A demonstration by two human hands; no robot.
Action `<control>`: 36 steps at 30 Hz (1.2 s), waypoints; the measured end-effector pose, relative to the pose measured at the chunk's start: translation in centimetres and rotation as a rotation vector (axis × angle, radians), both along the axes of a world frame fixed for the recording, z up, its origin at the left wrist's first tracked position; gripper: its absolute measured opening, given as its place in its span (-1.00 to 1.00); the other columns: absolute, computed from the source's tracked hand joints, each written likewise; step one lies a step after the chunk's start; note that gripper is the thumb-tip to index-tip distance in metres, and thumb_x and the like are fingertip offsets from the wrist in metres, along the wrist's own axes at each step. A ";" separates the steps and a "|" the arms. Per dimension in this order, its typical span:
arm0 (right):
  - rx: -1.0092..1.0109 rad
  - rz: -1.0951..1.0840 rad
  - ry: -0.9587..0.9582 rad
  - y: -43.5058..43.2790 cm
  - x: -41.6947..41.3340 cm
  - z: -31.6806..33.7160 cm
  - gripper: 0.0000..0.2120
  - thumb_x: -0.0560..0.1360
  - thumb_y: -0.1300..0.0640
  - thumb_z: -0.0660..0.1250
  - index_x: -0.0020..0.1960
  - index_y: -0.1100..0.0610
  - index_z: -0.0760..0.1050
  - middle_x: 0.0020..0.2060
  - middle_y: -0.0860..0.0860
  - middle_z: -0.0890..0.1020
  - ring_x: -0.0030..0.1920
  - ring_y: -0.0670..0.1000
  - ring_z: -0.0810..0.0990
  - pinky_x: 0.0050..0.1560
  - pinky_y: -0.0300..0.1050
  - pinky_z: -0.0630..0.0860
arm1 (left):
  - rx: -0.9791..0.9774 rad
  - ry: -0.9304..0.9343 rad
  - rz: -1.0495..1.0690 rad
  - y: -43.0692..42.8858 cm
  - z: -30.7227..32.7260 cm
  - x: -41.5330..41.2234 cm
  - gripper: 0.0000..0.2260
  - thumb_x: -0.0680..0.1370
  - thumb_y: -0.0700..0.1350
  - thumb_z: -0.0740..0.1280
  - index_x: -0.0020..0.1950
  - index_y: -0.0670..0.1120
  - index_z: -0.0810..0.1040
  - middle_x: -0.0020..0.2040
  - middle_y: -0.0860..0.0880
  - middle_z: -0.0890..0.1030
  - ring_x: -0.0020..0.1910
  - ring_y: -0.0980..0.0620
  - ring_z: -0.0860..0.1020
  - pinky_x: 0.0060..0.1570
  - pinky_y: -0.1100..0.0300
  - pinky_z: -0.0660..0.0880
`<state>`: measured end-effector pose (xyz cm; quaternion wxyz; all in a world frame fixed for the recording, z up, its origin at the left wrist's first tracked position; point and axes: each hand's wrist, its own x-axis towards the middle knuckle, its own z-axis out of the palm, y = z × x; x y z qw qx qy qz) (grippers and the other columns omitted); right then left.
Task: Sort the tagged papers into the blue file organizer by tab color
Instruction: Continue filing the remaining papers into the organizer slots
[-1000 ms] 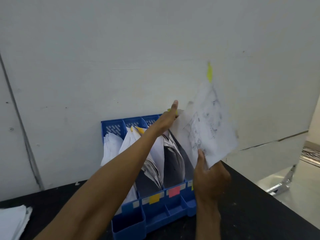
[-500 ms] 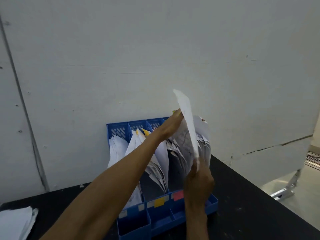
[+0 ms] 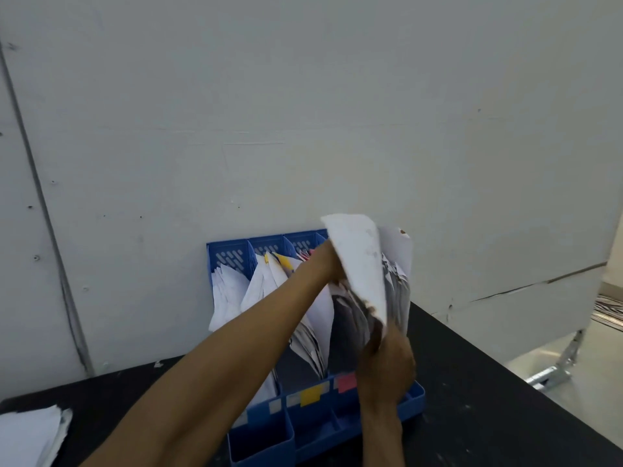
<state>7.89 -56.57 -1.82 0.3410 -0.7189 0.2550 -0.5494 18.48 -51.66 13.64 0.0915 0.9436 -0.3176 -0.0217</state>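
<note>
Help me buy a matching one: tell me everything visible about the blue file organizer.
The blue file organizer looks like moulded plastic: a tall back panel with slanted vent slots, dividers forming side-by-side compartments, and a low front tray bearing a yellow label and a red label. It stands upright on the black table against the pale wall, stuffed with papers. The left hand reaches among its papers; the right hand holds a sheet at the rightmost compartment.

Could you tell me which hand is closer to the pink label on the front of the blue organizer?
Right. The right hand holds the sheet just beside the pink label; the left hand is far above it, among the tops of the filed papers.
</note>
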 end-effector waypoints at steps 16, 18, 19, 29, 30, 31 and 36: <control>-0.035 0.124 0.400 -0.9 0.0 0.1 -0.74 0.57 0.26 0.19 0.14 0.02 0.54 -0.20 0.06 0.52 -0.17 0.05 0.51 -0.27 -0.11 0.44 | -0.808 0.289 0.001 -0.5 1.1 0.2 -0.35 0.62 0.23 0.10 0.59 -0.06 -0.02 0.49 -0.22 0.24 0.43 -0.26 0.28 0.36 -0.10 0.25; -0.020 0.118 0.478 -0.4 -0.1 0.2 -0.71 0.58 0.27 0.20 0.21 0.02 0.53 -0.10 0.10 0.53 -0.06 0.08 0.49 -0.23 -0.13 0.38 | -0.908 0.178 -0.004 -0.5 0.5 0.6 -0.48 0.69 -0.01 0.08 0.59 -0.05 -0.05 0.52 -0.20 0.22 0.47 -0.19 0.25 0.37 0.02 0.21; -0.025 0.105 0.523 -0.2 -0.1 0.2 -0.70 0.58 0.25 0.21 0.24 0.00 0.52 -0.03 0.11 0.55 0.01 0.09 0.49 -0.20 -0.12 0.41 | -0.971 0.143 0.004 -0.3 0.5 0.7 -0.52 0.69 -0.03 0.03 0.59 -0.04 -0.02 0.53 -0.16 0.22 0.48 -0.14 0.23 0.38 0.05 0.19; 0.029 0.254 0.393 -2.0 -0.6 0.5 -0.58 0.51 -0.02 0.33 0.34 0.01 0.40 0.20 0.05 0.55 0.20 0.18 0.48 0.18 0.18 0.42 | -0.676 -0.125 0.074 1.7 0.1 3.1 -0.76 0.46 -0.23 0.34 0.11 -0.09 0.51 0.17 -0.09 0.48 0.11 -0.03 0.45 0.02 0.10 0.44; 0.028 0.276 0.363 -2.4 -0.7 0.4 -0.60 0.49 -0.11 0.32 0.30 -0.03 0.45 0.17 0.03 0.56 0.17 0.18 0.49 0.16 0.18 0.44 | -0.652 -0.118 0.071 1.8 -0.1 3.2 -0.82 0.45 -0.21 0.37 0.04 -0.09 0.52 0.14 -0.10 0.51 0.11 -0.04 0.47 0.00 0.08 0.45; 0.032 0.307 0.338 -2.5 -0.8 0.4 -0.62 0.47 -0.20 0.28 0.23 -0.07 0.50 0.13 0.00 0.58 0.14 0.16 0.50 0.14 0.18 0.45 | -0.646 -0.105 0.067 1.9 -0.2 3.2 -0.84 0.43 -0.15 0.42 -0.02 -0.08 0.52 0.12 -0.10 0.51 0.11 -0.05 0.48 -0.02 0.08 0.45; 0.112 0.439 0.252 -2.9 -1.2 0.1 -0.62 0.41 -0.28 0.26 0.18 -0.20 0.43 0.08 -0.10 0.59 0.09 0.05 0.55 0.15 0.23 0.47 | -0.584 -0.095 0.094 1.4 -0.8 2.7 -0.50 0.36 -0.02 0.52 0.21 -0.05 0.40 0.20 -0.08 0.35 0.06 -0.09 0.47 -0.02 0.10 0.43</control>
